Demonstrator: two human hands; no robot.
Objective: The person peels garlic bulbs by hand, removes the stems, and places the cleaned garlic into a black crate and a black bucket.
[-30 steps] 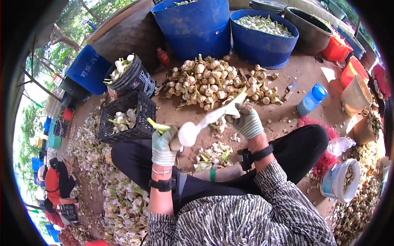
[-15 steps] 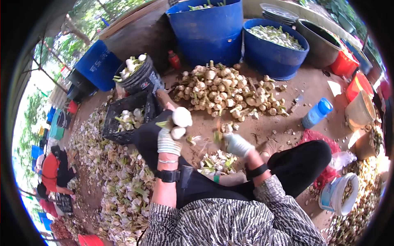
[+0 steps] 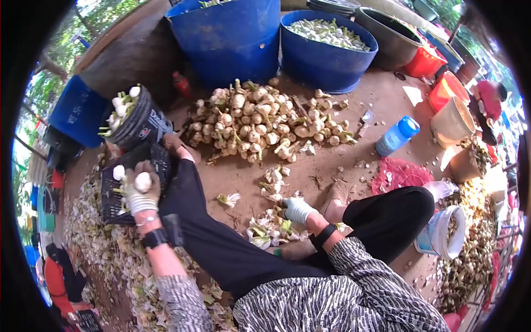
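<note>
My left hand (image 3: 141, 191), in a whitish glove, is over the black crate (image 3: 113, 213) with its fingers around peeled white bulbs (image 3: 142, 181). My right hand (image 3: 297, 210), also gloved, is closed above a heap of peeled skins (image 3: 265, 229) between my legs; whatever it holds is too small to make out. Ahead of my feet lies a big pile of unpeeled bulbs (image 3: 254, 119), with a few loose ones trailing toward me.
A black bucket (image 3: 145, 124) of peeled bulbs stands behind the crate. Blue tubs (image 3: 326, 66) line the back. To the right are a blue bottle (image 3: 395, 137), red netting (image 3: 398, 174) and a white bucket (image 3: 442, 232). Two people are at the far sides.
My left hand has moved left with the white bulbs, from over my leg to the crate. My right hand has lowered toward the skins. The view has shifted.
</note>
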